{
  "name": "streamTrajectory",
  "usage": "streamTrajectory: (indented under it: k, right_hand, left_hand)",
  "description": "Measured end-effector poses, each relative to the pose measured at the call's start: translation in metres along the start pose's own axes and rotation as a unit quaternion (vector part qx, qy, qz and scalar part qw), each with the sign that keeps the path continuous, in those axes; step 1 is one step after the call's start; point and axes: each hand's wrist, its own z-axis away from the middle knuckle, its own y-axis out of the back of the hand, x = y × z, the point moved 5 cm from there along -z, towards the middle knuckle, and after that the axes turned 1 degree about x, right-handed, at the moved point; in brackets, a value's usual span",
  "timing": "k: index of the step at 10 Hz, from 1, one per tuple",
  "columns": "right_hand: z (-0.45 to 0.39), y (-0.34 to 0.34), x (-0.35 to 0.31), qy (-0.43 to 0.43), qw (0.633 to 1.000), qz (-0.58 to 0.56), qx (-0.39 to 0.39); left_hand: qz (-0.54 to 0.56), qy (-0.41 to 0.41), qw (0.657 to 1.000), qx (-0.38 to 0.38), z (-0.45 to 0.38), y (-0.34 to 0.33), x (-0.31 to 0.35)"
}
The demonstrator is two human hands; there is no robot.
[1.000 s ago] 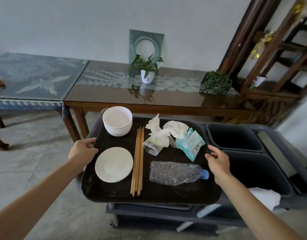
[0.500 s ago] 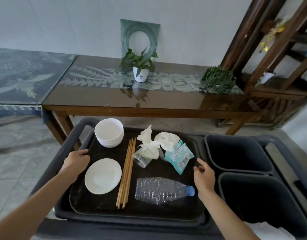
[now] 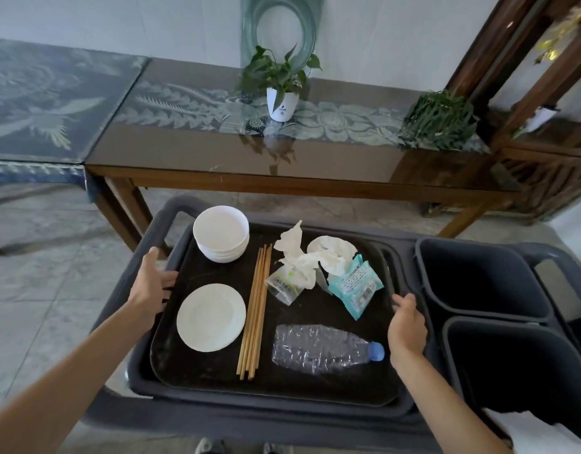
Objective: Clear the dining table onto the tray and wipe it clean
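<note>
Now both hands are on the black tray (image 3: 282, 388), which sits in the top well of a grey cart (image 3: 217, 424). Left hand (image 3: 150, 290) grips the tray's left rim, thumb up along the outside, fingers curled over the edge onto the inner side. Right hand (image 3: 408, 326) holds the right rim, fingers wrapped over the edge; fingertips mostly hidden, so how tight the wrap is, cannot tell.

On the tray: stack of white bowls (image 3: 221, 232) at far left corner. White plate (image 3: 211, 317) near left, just beside the left hand. Wooden chopsticks (image 3: 254, 309) lie bundled lengthwise down the middle, between the plate and the trash. Crumpled tissue (image 3: 299, 260) lies over a clear plastic wrapper (image 3: 282, 288); a paper cup lid (image 3: 331, 247) sits behind it. Teal wipe packet (image 3: 356, 285) lies tilted, right of the tissue. Crushed clear bottle (image 3: 318, 348) with a blue cap lies on its side at the near right, cap pointing at the right hand, close but apart.

Right of the tray, two dark grey bins (image 3: 479, 280) sit in the cart, one behind the other. White cloth (image 3: 544, 434) shows at the bottom right corner. Beyond the cart, a wooden glass-topped table (image 3: 217, 158) stands with a potted plant (image 3: 281, 90) in a white pot and a second leafy plant (image 3: 439, 119) at its right end. Wooden shelf (image 3: 544, 93) stands at far right.
</note>
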Motion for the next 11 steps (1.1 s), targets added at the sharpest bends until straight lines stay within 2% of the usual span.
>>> streamTrajectory:
  k: [3, 5, 7, 9, 11]
  right_hand:
    - [-0.002, 0.003, 0.007, -0.076, 0.997, -0.018, -0.019]
    - [0.012, 0.004, 0.008, -0.071, 0.993, -0.079, -0.041]
    - [0.026, 0.01, 0.015, -0.055, 0.985, -0.152, -0.054]
    - [0.025, 0.011, 0.015, -0.048, 0.987, -0.125, -0.088]
    - [0.013, 0.016, 0.002, -0.016, 0.995, 0.041, -0.091]
  left_hand:
    - [0.027, 0.004, 0.999, -0.03, -0.01, 0.008, -0.004]
    - [0.002, -0.002, 0.998, -0.059, 0.003, 0.011, -0.003]
    - [0.048, -0.049, 0.996, -0.053, 0.016, 0.011, -0.015]
    - [0.07, -0.077, 0.993, -0.059, 0.021, 0.018, -0.023]
    - [-0.021, -0.129, 0.989, -0.069, 0.03, 0.007, -0.024]
